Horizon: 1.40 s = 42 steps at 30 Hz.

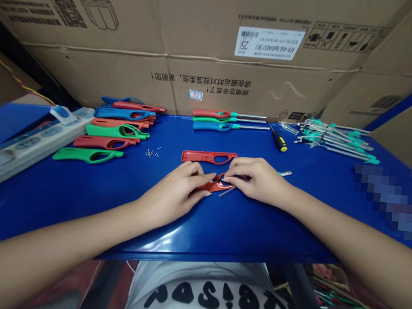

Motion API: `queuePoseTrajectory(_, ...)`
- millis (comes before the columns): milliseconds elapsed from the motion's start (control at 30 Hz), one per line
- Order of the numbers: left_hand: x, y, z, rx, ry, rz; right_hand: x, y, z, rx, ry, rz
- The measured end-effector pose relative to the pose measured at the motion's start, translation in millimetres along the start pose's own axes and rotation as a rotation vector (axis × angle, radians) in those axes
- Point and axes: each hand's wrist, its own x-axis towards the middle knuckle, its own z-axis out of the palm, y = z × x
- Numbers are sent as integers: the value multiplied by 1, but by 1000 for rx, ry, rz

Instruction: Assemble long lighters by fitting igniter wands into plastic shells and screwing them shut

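My left hand is closed on a red lighter shell half, thumb and fingers pinching its left end. Over the right part of that shell, my right hand pinches at a small dark part set inside it. A white wire runs along the inside of the shell. The lighter's metal tube end shows past my right wrist. Just behind my hands lies a matching red shell half, its hollow side up. A thin metal rod is by the shell.
Several coloured lighter handles lie at left beside a white power strip. Small screws lie near them. Assembled lighters, a screwdriver and tube assemblies line the back, before a cardboard wall.
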Motion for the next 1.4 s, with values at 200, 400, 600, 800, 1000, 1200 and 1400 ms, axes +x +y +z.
queuePoseTrajectory(200,0,6,0,109,-30,69,1,-3,-4,16,-36,22)
queuePoseTrajectory(400,-4,8,5,274,-70,64,-1,-4,-19,66,-65,69)
queuePoseTrajectory(600,-6,8,6,314,-76,55,-3,1,-31,127,-252,-21)
queuePoseTrajectory(800,-5,6,2,162,-38,54,-2,7,-28,165,-217,28)
queuePoseTrajectory(1000,-5,2,-1,109,-38,86,-3,14,-24,271,-186,221)
queuePoseTrajectory(1200,-5,0,-1,117,-67,113,-4,15,-24,315,-244,221)
queuePoseTrajectory(1400,-4,0,-2,79,-79,117,-2,12,-24,275,-244,180)
